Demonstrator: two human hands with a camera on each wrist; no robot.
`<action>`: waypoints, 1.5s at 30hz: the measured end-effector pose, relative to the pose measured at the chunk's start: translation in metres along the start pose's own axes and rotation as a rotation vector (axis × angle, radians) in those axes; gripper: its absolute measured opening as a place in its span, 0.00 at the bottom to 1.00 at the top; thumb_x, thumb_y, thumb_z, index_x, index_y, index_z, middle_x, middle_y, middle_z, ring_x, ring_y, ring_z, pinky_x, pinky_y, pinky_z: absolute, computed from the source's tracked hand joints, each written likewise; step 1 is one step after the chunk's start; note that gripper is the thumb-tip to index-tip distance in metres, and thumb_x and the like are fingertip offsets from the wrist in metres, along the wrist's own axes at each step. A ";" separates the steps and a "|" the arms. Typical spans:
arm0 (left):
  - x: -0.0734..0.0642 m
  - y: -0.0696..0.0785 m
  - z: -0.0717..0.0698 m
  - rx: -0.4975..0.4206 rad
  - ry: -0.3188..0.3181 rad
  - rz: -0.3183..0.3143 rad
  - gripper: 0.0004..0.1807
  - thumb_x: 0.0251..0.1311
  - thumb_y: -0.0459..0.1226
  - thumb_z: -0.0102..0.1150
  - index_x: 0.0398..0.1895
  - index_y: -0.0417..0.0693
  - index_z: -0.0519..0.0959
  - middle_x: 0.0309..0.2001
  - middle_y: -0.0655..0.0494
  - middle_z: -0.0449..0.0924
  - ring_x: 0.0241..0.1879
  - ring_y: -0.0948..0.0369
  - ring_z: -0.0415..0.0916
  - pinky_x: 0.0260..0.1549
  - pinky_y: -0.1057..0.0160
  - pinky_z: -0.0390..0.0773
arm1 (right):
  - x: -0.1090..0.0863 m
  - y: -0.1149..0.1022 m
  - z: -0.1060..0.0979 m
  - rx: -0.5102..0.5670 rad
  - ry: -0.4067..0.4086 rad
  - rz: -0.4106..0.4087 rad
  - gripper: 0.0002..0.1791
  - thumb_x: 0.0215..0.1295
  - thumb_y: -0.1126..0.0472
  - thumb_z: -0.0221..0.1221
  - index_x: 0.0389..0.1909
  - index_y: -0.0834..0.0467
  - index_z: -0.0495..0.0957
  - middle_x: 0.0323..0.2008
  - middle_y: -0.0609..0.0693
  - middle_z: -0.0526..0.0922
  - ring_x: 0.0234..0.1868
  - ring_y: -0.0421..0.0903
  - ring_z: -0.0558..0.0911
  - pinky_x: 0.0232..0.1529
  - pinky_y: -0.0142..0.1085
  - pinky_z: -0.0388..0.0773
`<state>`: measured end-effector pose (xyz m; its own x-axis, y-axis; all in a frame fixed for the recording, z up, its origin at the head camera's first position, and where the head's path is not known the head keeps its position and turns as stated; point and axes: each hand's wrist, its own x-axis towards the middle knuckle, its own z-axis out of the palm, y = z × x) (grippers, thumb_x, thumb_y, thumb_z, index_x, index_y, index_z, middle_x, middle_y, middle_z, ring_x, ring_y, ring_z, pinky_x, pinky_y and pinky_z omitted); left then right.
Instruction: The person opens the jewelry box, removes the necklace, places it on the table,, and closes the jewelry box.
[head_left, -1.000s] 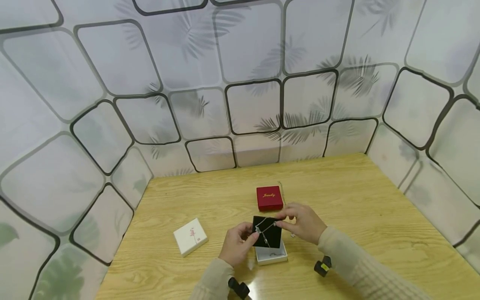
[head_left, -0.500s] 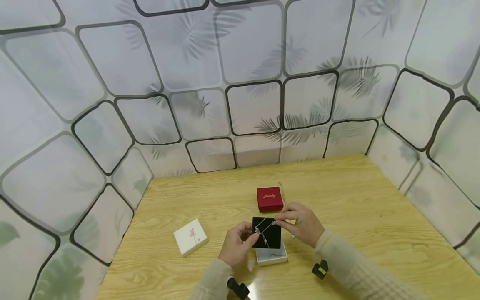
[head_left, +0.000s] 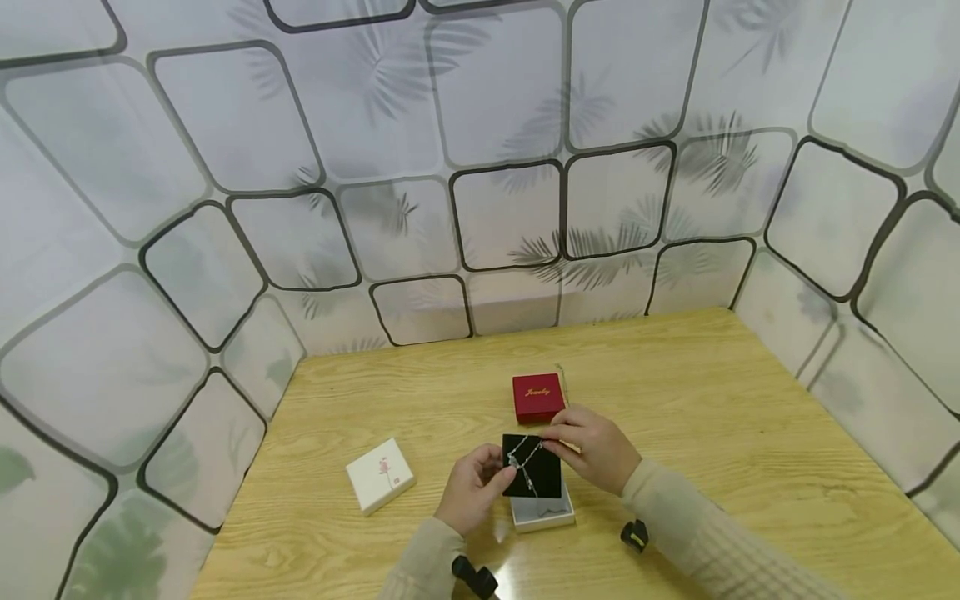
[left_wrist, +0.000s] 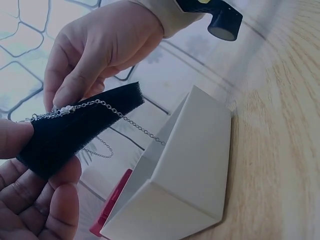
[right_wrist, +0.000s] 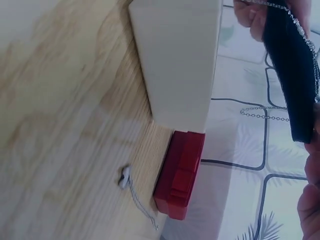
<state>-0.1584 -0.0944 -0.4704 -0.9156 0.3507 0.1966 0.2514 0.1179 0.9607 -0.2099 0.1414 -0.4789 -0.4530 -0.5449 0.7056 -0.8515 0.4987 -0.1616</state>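
A black jewelry pad (head_left: pixel 546 479) is gripped by my left hand (head_left: pixel 467 492), thumb on its face and fingers underneath. Across it lies a silver necklace (left_wrist: pixel 95 103) with a pendant; one length of chain hangs toward the box and a loop dangles below. At the pad's far right corner, my right hand (head_left: pixel 597 447) pinches the necklace chain, its fingertips against the pad. Under the pad stands an uncovered white box base (head_left: pixel 543 524), with some chain visible inside it in the head view. The pad's underside is mostly hidden from the head view.
Behind the hands sits a red jewelry box (head_left: pixel 537 398) with gold lettering. Another chain with a pendant (right_wrist: pixel 125 177) lies on the wooden table (head_left: pixel 675 375) beside it. To the left rests a white lid (head_left: pixel 381 474) with a red flower print. Patterned fabric walls surround the table.
My right hand has shifted slightly left along the pad's far edge, bringing the chain with it. The left hand and pad stay nearly still.
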 end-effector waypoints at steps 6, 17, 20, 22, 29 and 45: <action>0.000 0.000 0.000 -0.005 0.000 0.005 0.07 0.64 0.28 0.56 0.41 0.28 0.75 0.36 0.38 0.80 0.34 0.67 0.76 0.37 0.69 0.77 | 0.003 0.001 -0.001 -0.040 0.024 -0.088 0.07 0.56 0.60 0.68 0.36 0.55 0.87 0.33 0.46 0.81 0.32 0.39 0.77 0.32 0.27 0.77; 0.001 -0.001 0.000 -0.006 0.009 0.001 0.07 0.64 0.28 0.56 0.40 0.29 0.75 0.35 0.39 0.80 0.33 0.68 0.75 0.36 0.69 0.76 | 0.006 -0.002 0.003 -0.083 0.026 -0.093 0.07 0.69 0.59 0.57 0.35 0.58 0.80 0.34 0.47 0.78 0.34 0.40 0.78 0.37 0.30 0.79; 0.000 -0.001 0.000 -0.010 0.015 0.008 0.07 0.64 0.28 0.56 0.40 0.27 0.75 0.34 0.38 0.80 0.32 0.68 0.75 0.35 0.69 0.76 | 0.006 -0.001 0.004 -0.070 0.032 -0.057 0.11 0.73 0.57 0.51 0.36 0.59 0.78 0.35 0.47 0.77 0.35 0.40 0.77 0.38 0.30 0.79; 0.000 0.000 0.000 -0.014 0.020 0.008 0.08 0.64 0.28 0.56 0.40 0.27 0.74 0.34 0.38 0.80 0.32 0.68 0.75 0.35 0.70 0.76 | 0.005 -0.001 0.005 -0.061 0.036 -0.034 0.13 0.75 0.56 0.48 0.36 0.59 0.76 0.35 0.48 0.77 0.35 0.40 0.77 0.38 0.31 0.79; -0.001 0.001 0.000 -0.012 0.021 0.002 0.08 0.64 0.28 0.56 0.40 0.27 0.75 0.34 0.39 0.80 0.31 0.68 0.74 0.34 0.70 0.76 | 0.003 0.001 0.005 -0.039 0.023 0.000 0.12 0.76 0.58 0.45 0.38 0.60 0.73 0.35 0.48 0.78 0.36 0.41 0.78 0.39 0.32 0.79; -0.001 0.001 -0.002 -0.013 -0.011 -0.011 0.08 0.62 0.24 0.53 0.43 0.28 0.77 0.36 0.38 0.80 0.34 0.65 0.75 0.37 0.69 0.76 | 0.008 -0.003 -0.004 0.066 0.056 0.122 0.02 0.69 0.68 0.54 0.40 0.60 0.73 0.33 0.48 0.77 0.30 0.35 0.71 0.32 0.28 0.76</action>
<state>-0.1576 -0.0967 -0.4697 -0.9148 0.3597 0.1838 0.2370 0.1096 0.9653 -0.2097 0.1383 -0.4699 -0.5401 -0.4439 0.7150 -0.8076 0.5124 -0.2919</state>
